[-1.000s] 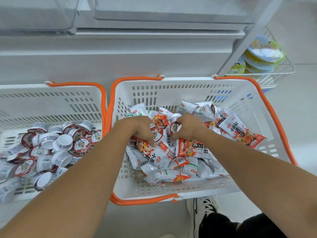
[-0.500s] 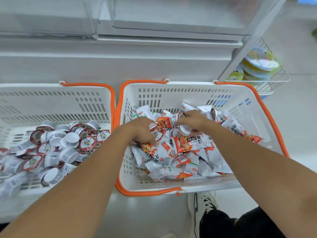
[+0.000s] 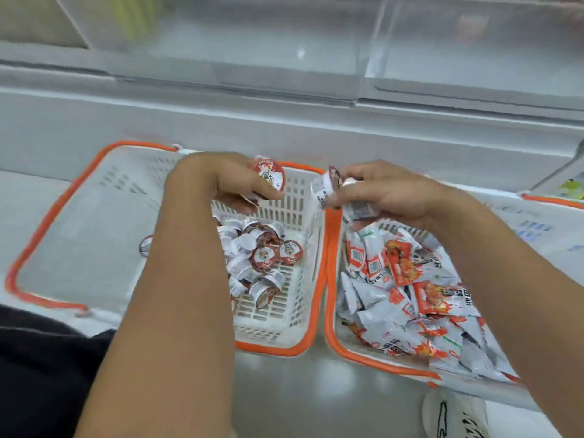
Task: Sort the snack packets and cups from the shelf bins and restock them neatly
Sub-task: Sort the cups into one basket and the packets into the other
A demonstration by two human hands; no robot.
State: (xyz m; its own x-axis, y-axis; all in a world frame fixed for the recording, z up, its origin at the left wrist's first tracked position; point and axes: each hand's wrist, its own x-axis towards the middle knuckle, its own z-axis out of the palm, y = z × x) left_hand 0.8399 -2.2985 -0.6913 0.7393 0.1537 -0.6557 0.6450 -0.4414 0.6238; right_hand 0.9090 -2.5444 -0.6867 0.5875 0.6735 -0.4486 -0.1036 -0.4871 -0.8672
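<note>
Sorting is partly done: snack packets [image 3: 410, 298] fill the right basket [image 3: 330, 279], cups [image 3: 259, 254] pile in the left basket's [image 3: 278, 349] right half. Above the baskets, the left hand [image 3: 227, 181] pinches one cup [image 3: 268, 173] in its fingers; the right hand [image 3: 388, 192] grips several. The shelf bins [image 3: 284, 52] beyond are blurred, restocking not begun; forearms hide some cups.

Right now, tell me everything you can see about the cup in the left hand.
The cup is a small round snack cup with a red-rimmed foil lid bearing a pale cartoon figure. Its body is mostly hidden by the fingers. The left hand grips it, tilted so the lid faces the camera, above the far end of the left basket, a white slotted plastic basket with an orange rim that holds a pile of similar cups. It touches nothing else.
</note>
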